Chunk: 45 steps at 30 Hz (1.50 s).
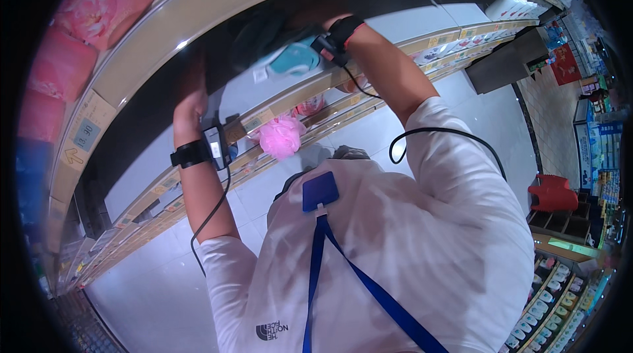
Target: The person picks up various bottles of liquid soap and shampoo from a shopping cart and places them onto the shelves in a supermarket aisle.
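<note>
Both my arms reach into a shadowed shelf bay above a pale shelf board (pixel 237 101). My left hand (pixel 192 96) is over the left part of this board, its fingers blurred and lost in the dark. Farther right and deeper in, my right hand (pixel 324 16) is mostly in shadow, so its grip does not show. A teal and white package (pixel 295 58) lies on the board just below my right hand and wrist. Dark, indistinct items (pixel 259 36) are beside it. Each wrist wears a black strap with a small cabled device.
An upper shelf edge (pixel 163 51) with price tags curves over my hands, bearing pink packages (pixel 106 2). A pink mesh bath puff (pixel 282 136) hangs at the lower shelf front. White bottles (pixel 514 6) stand at the far right. A red plastic stool (pixel 553 193) is off to the right.
</note>
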Tool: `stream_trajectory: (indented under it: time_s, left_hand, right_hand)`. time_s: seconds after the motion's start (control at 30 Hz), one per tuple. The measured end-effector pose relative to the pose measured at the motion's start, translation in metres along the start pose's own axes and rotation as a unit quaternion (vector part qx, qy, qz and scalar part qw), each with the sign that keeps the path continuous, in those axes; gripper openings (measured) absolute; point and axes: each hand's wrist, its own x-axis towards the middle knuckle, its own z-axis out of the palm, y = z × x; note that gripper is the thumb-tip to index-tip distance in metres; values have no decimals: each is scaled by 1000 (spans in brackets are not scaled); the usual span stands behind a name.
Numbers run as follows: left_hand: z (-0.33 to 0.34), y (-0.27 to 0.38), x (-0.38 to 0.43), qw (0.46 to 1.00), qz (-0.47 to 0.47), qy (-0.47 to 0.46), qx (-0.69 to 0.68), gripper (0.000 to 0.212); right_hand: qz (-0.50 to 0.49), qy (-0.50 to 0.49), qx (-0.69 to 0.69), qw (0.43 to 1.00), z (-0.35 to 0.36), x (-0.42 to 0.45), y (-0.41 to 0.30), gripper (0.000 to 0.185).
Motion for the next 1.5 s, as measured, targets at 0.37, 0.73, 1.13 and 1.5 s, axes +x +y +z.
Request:
stream_trajectory:
  time_s: [0.37,0.73,1.13,1.5]
  left_hand:
    - [34,-16,-48,998,5,-33,62,66]
    - [200,-7,-86,969,169,102,151,62]
    - [406,30,13,772,318,-330,440,82]
    - [432,-1,164,723,400,-103,554,70]
  right_hand:
    - [-46,-14,-32,998,-48,-1,176,57]
    - [-115,-51,61,990,-43,-27,191,57]
    - [69,-86,113,988,-126,-130,315,43]
    - [229,1,126,965,-117,-159,319,35]
